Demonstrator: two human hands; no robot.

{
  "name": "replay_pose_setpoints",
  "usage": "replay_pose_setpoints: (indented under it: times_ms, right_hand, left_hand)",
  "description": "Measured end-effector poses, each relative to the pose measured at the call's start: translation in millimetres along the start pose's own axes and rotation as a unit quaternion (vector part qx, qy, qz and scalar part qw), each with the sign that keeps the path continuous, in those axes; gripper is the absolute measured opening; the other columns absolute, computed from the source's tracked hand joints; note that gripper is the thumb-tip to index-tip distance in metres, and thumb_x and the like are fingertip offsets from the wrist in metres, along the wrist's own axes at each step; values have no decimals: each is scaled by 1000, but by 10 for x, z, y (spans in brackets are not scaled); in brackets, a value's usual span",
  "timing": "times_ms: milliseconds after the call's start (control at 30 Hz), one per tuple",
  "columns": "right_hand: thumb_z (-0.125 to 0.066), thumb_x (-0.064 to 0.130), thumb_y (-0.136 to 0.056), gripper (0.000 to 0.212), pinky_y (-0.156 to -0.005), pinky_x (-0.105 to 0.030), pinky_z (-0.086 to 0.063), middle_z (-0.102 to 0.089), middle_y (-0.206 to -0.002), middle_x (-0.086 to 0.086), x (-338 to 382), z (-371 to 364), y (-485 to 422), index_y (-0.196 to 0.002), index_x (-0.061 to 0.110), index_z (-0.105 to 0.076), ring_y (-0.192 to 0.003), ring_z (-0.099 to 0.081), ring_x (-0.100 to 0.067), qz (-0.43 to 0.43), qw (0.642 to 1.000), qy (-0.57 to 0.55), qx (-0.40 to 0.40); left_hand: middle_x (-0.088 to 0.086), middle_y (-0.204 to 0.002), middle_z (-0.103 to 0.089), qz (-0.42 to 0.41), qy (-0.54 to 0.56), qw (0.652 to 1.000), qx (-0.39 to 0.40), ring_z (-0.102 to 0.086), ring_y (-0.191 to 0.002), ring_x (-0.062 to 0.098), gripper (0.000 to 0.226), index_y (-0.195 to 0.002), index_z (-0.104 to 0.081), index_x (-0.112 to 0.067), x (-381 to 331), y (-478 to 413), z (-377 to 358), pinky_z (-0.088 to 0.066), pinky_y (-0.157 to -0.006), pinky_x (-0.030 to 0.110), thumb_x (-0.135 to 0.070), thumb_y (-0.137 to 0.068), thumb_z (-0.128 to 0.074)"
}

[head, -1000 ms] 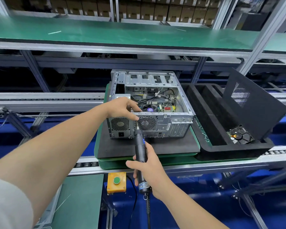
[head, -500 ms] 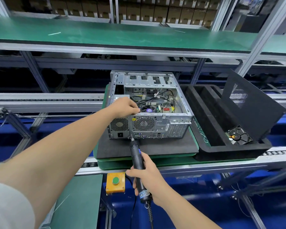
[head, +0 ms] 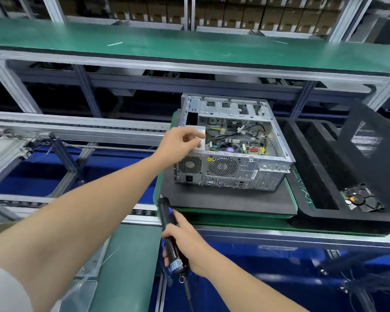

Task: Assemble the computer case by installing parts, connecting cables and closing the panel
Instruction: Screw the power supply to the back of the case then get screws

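An open grey computer case (head: pixel 252 174) lies on a black foam pad (head: pixel 225 199), its rear panel with two round fan grilles facing me and the motherboard and cables showing inside. My left hand (head: pixel 180 143) hovers over the case's near left corner above the power supply, fingers loosely curled, holding nothing I can see. My right hand (head: pixel 185 242) grips a black electric screwdriver (head: pixel 167 219). Its tip points up and sits short of the case, apart from it. A black side panel (head: pixel 369 152) leans in the foam tray at the right.
A black foam tray (head: pixel 313 176) at the right holds a small black fan (head: pixel 363 199). The pad rests on a green pallet (head: pixel 234 219) on a roller conveyor (head: pixel 77 129). A green shelf (head: pixel 189 43) runs overhead. A green mat (head: pixel 128 266) lies near me.
The screwdriver has pulled back from the case's rear panel toward me. My left hand has lifted off the top edge and opened a little. The view has shifted left.
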State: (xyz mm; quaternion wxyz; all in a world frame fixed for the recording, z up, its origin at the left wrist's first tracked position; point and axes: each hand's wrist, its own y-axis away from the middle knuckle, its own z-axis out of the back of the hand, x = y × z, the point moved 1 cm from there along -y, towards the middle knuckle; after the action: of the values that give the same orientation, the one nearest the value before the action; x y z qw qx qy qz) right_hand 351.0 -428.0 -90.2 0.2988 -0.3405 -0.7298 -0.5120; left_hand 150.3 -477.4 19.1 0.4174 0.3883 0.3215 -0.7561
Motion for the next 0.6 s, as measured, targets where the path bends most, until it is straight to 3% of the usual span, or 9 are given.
replay_pose_setpoints:
  times_ms: [100,200,300,367,433,500,600]
  right_hand:
    - [-58,25,-82,57,-72,-36,-53,-61,-101,-12,-258,-379,-232,-132,50,-46,-82,-61,-30,-51,997,57,-28]
    - [-55,22,-91,51,-78,-32,-55,-65,-112,-10,-547,-757,-394,-138,39,-42,-92,-62,-25,-61,993,91,-33]
    - [-52,21,-102,68,-106,-44,-52,-55,-145,-14,-786,-1023,-549,-161,29,-20,-126,-60,-33,-76,987,130,-60]
    - [-48,23,-108,70,-115,-51,-43,-43,-156,-17,-893,-1158,-645,-166,27,-10,-137,-51,-37,-75,980,160,-92]
    - [-46,24,-110,68,-115,-50,-42,-44,-154,-20,-958,-1257,-708,-167,24,-9,-136,-51,-38,-65,969,201,-130]
    - [-50,26,-108,68,-114,-47,-42,-45,-150,-20,-984,-1298,-737,-166,25,-13,-135,-51,-39,-59,955,243,-160]
    - [-57,23,-102,66,-110,-43,-46,-47,-142,-19,-1007,-1285,-743,-161,33,-29,-127,-55,-39,-62,936,294,-182]
  left_hand:
    - [-8,-75,-75,57,6,992,-108,-72,-75,11,26,-91,-76,-39,274,519,384,-58,-66,29,-22,-86,-56]
    - [2,-70,-73,180,3,976,-119,-69,-61,15,32,-85,-76,-28,715,1140,675,-55,-54,31,-7,-84,-52]
    - [13,-74,-71,347,-26,935,-72,-67,-54,25,20,-88,-70,-8,1153,1781,744,-58,-50,35,-3,-90,-51]
    - [20,-78,-70,423,-49,905,5,-69,-59,33,19,-85,-64,0,1352,2160,674,-63,-61,42,-4,-95,-49]
    - [23,-86,-73,434,-132,886,93,-72,-75,35,20,-82,-67,-1,1500,2434,584,-60,-70,36,-7,-92,-52]
    - [24,-95,-72,419,-205,875,133,-69,-94,34,20,-85,-72,-2,1569,2591,491,-50,-71,32,-13,-90,-56]
    - [26,-84,-64,401,-245,870,150,-66,-91,36,25,-79,-69,-1,1681,2675,386,-43,-66,31,-20,-90,-57]
